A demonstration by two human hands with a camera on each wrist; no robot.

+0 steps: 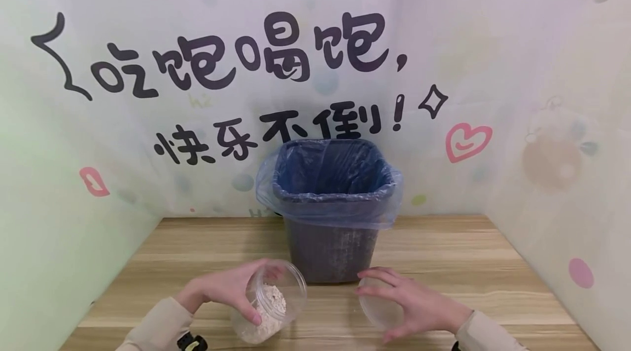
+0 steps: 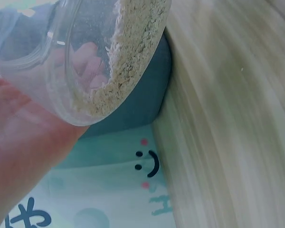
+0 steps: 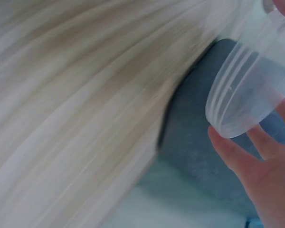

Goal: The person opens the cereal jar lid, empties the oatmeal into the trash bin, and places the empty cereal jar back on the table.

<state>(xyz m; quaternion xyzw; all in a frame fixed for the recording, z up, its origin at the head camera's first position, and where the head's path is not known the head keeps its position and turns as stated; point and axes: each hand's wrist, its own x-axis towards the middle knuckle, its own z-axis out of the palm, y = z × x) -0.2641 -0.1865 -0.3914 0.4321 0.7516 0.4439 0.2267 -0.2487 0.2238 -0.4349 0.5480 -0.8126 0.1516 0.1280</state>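
Behind both grips stood a pale backdrop (image 1: 493, 44) with large black lettering (image 1: 286, 44). Below and around the grips spread a wood-grained table (image 1: 197, 252), reaching back to the foot of the backdrop. Beyond the gap between the two grips stood a dark bin (image 1: 330, 255), upright on the table, and over its rim was folded a blue liner bag (image 1: 330, 214). Beige sleeves (image 1: 160, 323) ran down behind the grips toward the near edge of the view.

Left of the bin, the left hand (image 1: 227, 288) was curled round a clear jar (image 1: 268, 312), thumb on the near side and the other fingers showing through the plastic on the far side. Within that grip the jar lay tilted, its base down toward the person and its mouth raised and turned to the right, just in front of the bin.

Across from it, the right hand (image 1: 419, 301) held its fingers wide about a clear round piece (image 1: 382, 307), perhaps a lid or a shallow cup; the view was too faint to settle it. That piece sat between thumb and fingers, apart from the jar. Smallest of all, pale flakes (image 2: 135, 52) lay banked along the jar's lower wall, inside the left grip.
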